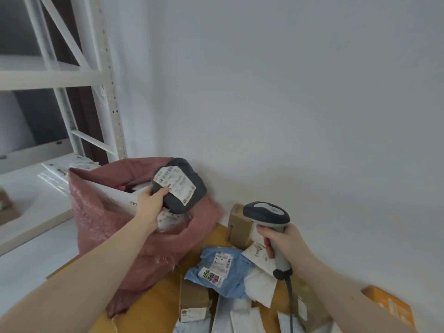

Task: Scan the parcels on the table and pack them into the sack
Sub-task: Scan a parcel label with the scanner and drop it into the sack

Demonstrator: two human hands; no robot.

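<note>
The white wall [288, 92] filled most of what I saw, with a white metal shelving rack [72, 75] standing off to my left. Below me lay the yellow-brown worktop [158, 306], and at its far left edge stood the reddish sack [101, 219], its mouth open and pale packages already inside. Parcels were scattered over the worktop in front of me: a brown carton [239, 224] against the wall, a light blue mailer [221, 270] with white labels near the middle, a white mailer [259, 287] just beside it, a narrow brown box [193, 301] nearer to me, and an orange parcel [391, 308] at the far right edge. My left hand [150, 203] was closed on the lower edge of a dark grey parcel [180, 183], holding it label-up just above the sack's mouth. My right hand [283, 243] was wrapped around the handle of the grey barcode scanner [266, 213], its head raised above the carton and its cable [289, 306] trailing down towards me.
</note>
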